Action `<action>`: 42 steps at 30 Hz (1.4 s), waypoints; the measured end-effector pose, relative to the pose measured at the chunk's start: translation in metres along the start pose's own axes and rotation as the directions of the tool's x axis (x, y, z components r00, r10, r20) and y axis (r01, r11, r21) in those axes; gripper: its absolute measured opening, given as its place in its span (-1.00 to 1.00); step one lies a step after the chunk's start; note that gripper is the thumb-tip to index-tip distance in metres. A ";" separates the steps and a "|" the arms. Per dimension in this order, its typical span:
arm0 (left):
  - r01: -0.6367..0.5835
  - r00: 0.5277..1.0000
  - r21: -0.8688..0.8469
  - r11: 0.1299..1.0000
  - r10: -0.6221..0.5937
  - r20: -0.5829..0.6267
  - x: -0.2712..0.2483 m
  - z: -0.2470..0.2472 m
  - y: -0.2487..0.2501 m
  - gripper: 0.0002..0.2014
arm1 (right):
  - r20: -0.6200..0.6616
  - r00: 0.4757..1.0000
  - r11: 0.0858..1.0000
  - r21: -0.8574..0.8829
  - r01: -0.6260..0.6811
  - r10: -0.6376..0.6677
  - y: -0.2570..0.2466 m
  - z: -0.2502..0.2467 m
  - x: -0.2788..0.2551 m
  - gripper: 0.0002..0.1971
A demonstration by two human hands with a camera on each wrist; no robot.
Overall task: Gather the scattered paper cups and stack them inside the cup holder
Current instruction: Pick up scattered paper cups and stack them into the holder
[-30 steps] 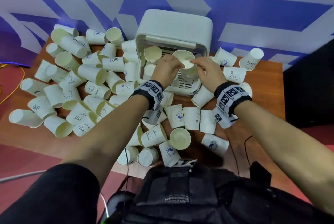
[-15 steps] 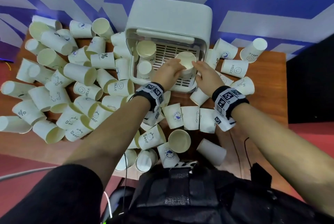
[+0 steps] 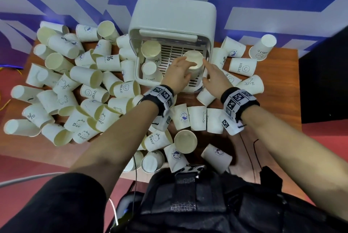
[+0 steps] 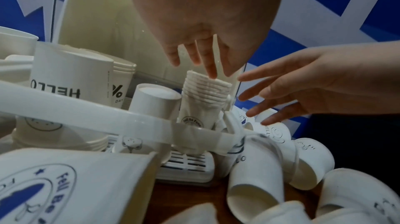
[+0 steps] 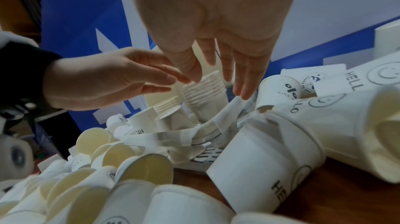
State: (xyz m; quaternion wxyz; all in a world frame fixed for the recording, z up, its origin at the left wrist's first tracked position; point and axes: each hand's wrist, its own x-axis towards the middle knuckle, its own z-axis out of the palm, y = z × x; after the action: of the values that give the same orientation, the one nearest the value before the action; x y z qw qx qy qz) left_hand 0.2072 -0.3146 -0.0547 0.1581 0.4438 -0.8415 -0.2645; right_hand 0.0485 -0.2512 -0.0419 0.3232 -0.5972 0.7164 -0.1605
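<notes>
The task looks early: only a small share of the cups is put away. The holder, a white box at upper centre of the head view against the blue wall, has its open tray facing the person. Three groups stand inside it. A tall stack sits at the tray's right, its many nested rims plain in the left wrist view. A shorter stack stands at the tray's upper left, and below it an upside-down cup.

Both hands are at the tall stack. The left hand is on its left side, fingers straight and slightly spread; in the left wrist view one fingertip touches the top rim, and nothing is gripped. The right hand is just right of the stack, fingers extended and fanned, holding nothing; whether it touches the stack cannot be told. So the stack seems seated in the tray, with both hands loose around it.

Much remains. Dozens of loose cups lie on their sides across the left half of the table, more crowd the holder's right side, and a row plus several others lie in the lower centre, near the person's body. These have yet to be gathered, nested and set inside the holder.
</notes>
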 end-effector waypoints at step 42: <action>0.288 0.956 -0.057 0.956 -0.283 0.080 0.167 0.161 0.166 -0.57 | -0.089 0.965 0.961 0.153 -0.232 0.247 0.205 -0.156 0.028 -0.55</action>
State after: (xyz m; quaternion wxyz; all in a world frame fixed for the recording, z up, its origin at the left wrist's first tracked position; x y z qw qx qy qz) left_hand -0.0761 -0.3265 -0.0831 0.1032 0.5453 -0.7643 -0.3285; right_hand -0.2104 -0.2544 -0.0607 0.3427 -0.4721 0.7867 -0.2021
